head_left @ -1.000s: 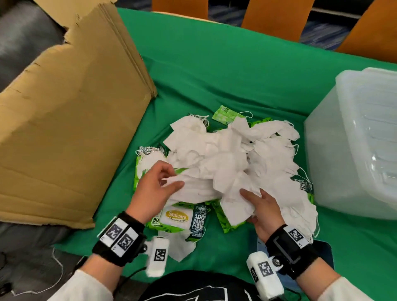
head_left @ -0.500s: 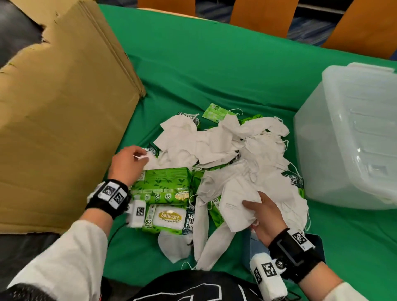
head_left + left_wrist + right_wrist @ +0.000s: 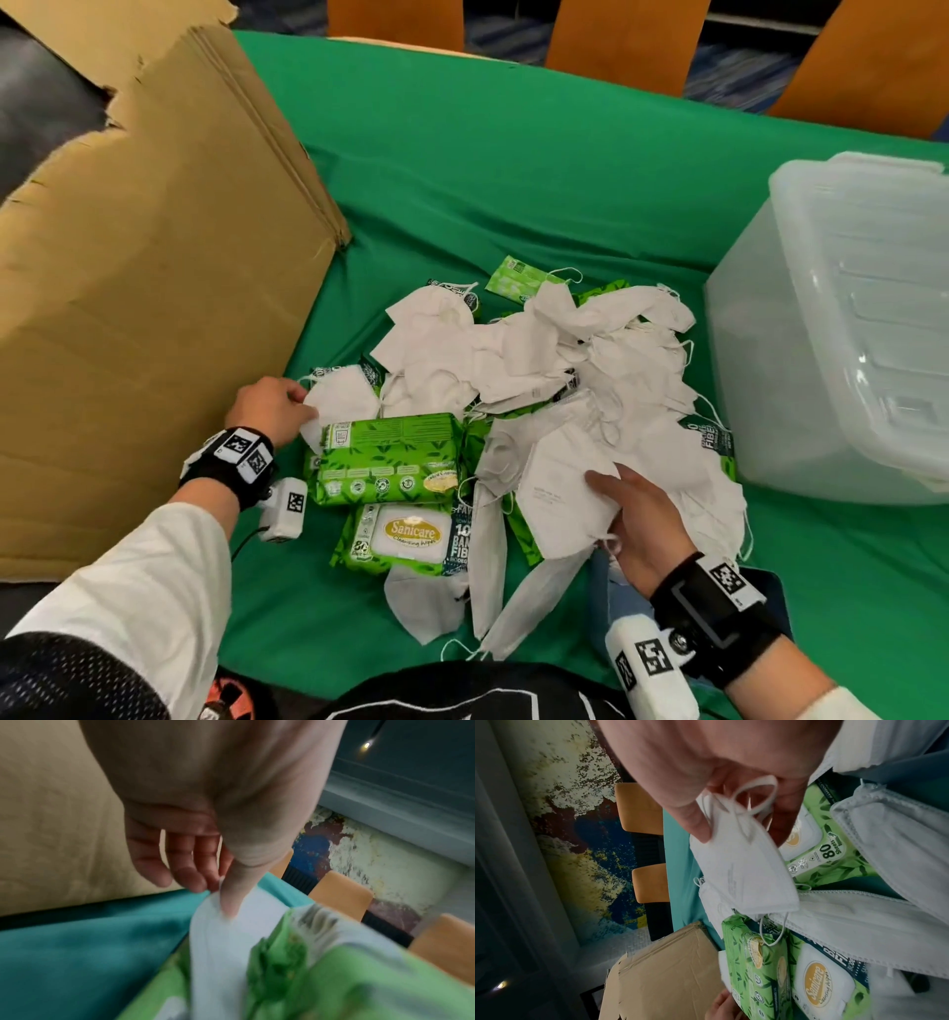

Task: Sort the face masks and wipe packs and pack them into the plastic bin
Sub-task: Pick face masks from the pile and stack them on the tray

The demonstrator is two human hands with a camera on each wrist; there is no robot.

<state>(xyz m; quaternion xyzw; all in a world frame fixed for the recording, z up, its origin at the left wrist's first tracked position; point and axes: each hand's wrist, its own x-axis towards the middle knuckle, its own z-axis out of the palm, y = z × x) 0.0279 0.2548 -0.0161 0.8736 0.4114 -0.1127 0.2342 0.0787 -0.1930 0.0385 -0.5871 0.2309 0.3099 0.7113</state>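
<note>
While the left hand (image 3: 269,411) pinched the edge of a white face mask (image 3: 341,398) between thumb and fingertips, the right hand (image 3: 644,519) held another folded white mask (image 3: 562,496), thumb on top and fingers curled beneath it among the ear loops. Both masks belonged to a loose heap of face masks (image 3: 554,360) spread on a green tablecloth (image 3: 513,180), beyond and between the two hands. Just right of the left hand lay a green wipe pack (image 3: 387,457), its far edge under the pinched mask; nearer the person, touching it, sat a second wipe pack (image 3: 405,534) labelled Sanicare. More green packs showed under the heap. To the right of the right hand, well apart from it, stood a translucent plastic bin (image 3: 842,329). A large flattened cardboard box (image 3: 144,288) stood just left of the left hand.
</note>
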